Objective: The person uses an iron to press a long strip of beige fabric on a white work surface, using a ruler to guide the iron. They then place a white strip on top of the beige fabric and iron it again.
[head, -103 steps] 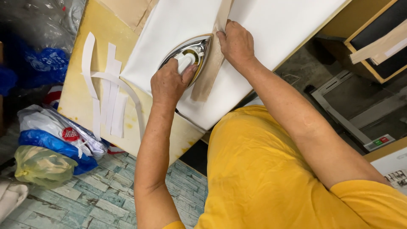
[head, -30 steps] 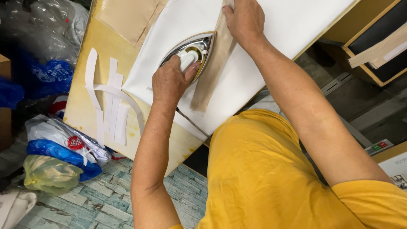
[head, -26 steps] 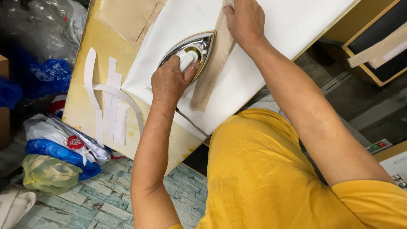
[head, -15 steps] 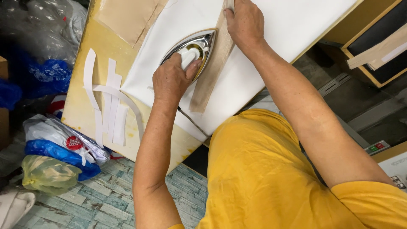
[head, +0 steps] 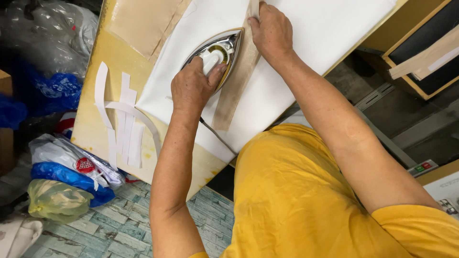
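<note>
**A:** What do you have on the head camera?

**B:** I see the left hand [head: 193,88] curled tight around the white handle of the iron [head: 213,56]. The fingers wrap over the grip and the thumb lies along its side. The iron sits flat on the white cloth [head: 306,57], its chrome body pointing toward 1 o'clock.

**A:** And the other hand?

**B:** The right hand [head: 271,31] lies palm down at 12 o'clock in the picture, fingers bent, pressing the upper end of a tan fabric strip [head: 234,93] against the cloth. I cannot tell whether it pinches the strip or only pins it. The strip runs from that hand toward 7 o'clock, just beside the iron's right edge and touching it.

**A:** Where does the cloth lie?

**B:** It lies on a yellow board [head: 103,62] that shows bare at 9 o'clock from the iron. On that bare part lie several white paper strips [head: 125,134], some straight, one curved, overlapping each other. A thin cord [head: 217,138] leaves the iron near the left wrist and runs toward 5 o'clock.

**A:** Anything around the board?

**B:** At 8 o'clock, on the tiled floor [head: 124,224], I see plastic bags [head: 67,177], white, blue and yellowish, bunched together. My view also catches the person's yellow shirt [head: 296,200] at 5 o'clock.
</note>
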